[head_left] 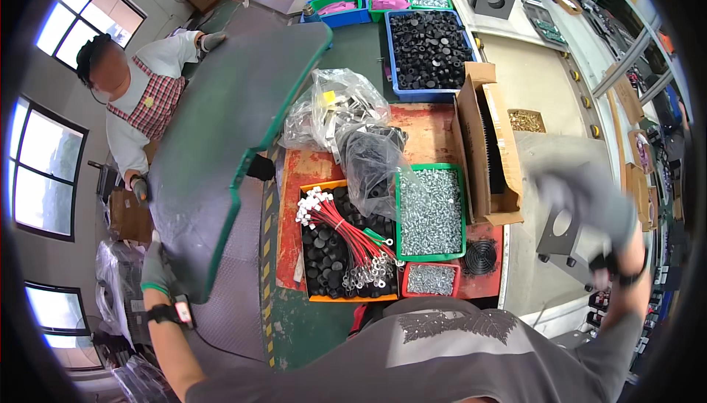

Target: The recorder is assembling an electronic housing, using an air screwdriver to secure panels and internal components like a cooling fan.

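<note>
My left hand (157,264), in a grey glove with a green cuff, grips the near left edge of a large dark panel (221,119) with a green rim. A co-worker opposite has both hands at the panel's far side. On the right, my gloved right hand (585,200) is smeared by motion, so its fingers cannot be made out. It is over or just beside a black metal bracket (554,239) with a round hole, on the light worktop. Whether it touches the bracket is unclear.
Between my arms, a worn red table (294,163) carries an orange-rimmed bin (352,299) with black caps and red wires, a green tray of screws (431,211), a small red tray (431,280), plastic bags (331,108) and a cardboard box (490,152). A blue bin (429,53) stands beyond.
</note>
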`<state>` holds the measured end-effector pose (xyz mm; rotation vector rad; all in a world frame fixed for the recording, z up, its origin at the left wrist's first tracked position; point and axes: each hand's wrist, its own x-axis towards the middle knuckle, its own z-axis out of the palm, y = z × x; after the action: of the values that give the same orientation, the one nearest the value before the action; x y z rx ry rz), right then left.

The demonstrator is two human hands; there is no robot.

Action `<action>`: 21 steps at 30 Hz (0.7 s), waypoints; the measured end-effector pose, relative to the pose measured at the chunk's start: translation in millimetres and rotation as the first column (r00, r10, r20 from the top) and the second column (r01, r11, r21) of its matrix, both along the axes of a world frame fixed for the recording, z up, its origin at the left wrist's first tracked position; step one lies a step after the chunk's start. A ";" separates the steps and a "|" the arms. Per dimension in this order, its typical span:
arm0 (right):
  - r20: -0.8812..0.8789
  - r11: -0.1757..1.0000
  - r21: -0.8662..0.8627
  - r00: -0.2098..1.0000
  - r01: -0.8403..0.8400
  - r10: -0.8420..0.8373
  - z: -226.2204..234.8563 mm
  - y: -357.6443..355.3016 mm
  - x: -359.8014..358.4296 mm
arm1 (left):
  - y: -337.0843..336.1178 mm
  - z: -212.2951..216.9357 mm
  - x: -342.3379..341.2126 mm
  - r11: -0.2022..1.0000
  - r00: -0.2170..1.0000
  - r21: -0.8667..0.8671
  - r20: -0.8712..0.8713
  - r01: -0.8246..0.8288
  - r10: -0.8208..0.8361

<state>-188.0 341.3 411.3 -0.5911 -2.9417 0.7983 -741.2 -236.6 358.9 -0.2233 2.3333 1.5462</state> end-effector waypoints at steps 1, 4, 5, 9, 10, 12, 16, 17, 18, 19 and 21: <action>-0.276 0.984 0.179 0.961 0.027 0.023 18.8 15.2 -57.1 | 0.0 -17.2 6.4 0.998 0.999 0.063 -0.046 -0.023 0.025; -0.376 0.996 0.025 0.923 -0.082 0.085 44.0 48.8 -217.2 | -6.0 -58.3 24.2 0.945 0.990 0.323 0.141 -0.045 -0.001; -0.321 0.961 0.275 0.945 0.028 0.065 41.4 55.6 -275.8 | -7.3 -64.2 29.6 0.956 0.991 0.291 0.132 -0.031 -0.008; -0.006 0.926 0.371 0.997 0.074 -0.077 8.2 66.3 -405.7 | 3.3 -61.7 70.3 0.962 0.991 0.252 0.106 -0.105 0.080; 0.088 0.945 0.326 0.995 0.023 -0.055 2.7 72.8 -420.0 | 10.0 -53.5 81.7 0.949 0.993 0.311 0.117 -0.040 0.003; 0.059 0.990 0.142 0.998 -0.002 -0.007 -2.6 83.8 -438.0 | 25.6 -35.6 108.8 0.873 0.989 0.488 0.139 -0.024 -0.050; 0.291 0.945 -0.326 0.953 0.016 0.084 -15.3 87.5 -426.9 | 75.9 -26.2 144.7 0.909 0.996 0.415 0.084 -0.042 0.008; 0.241 0.980 -0.173 0.969 0.101 -0.057 -19.4 80.9 -417.3 | 86.1 -26.8 150.7 0.917 0.997 0.396 0.074 -0.054 0.026; 0.133 0.991 -0.054 0.984 0.124 -0.116 -23.4 72.5 -403.7 | 94.8 -26.9 154.9 0.923 0.997 0.380 0.063 -0.058 0.037; 0.154 0.979 -0.080 0.973 0.188 -0.174 -22.4 68.0 -388.9 | 102.0 -26.4 158.7 0.928 0.998 0.367 0.044 -0.062 0.049; 0.053 0.979 -0.070 0.981 0.193 -0.189 -8.7 67.9 -354.6 | 113.8 -23.4 164.6 0.935 0.999 0.351 0.011 -0.053 0.053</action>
<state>-542.6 409.2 402.5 -0.8932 -2.8479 0.8872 -576.7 -122.8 335.5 -0.1992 2.0159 1.9530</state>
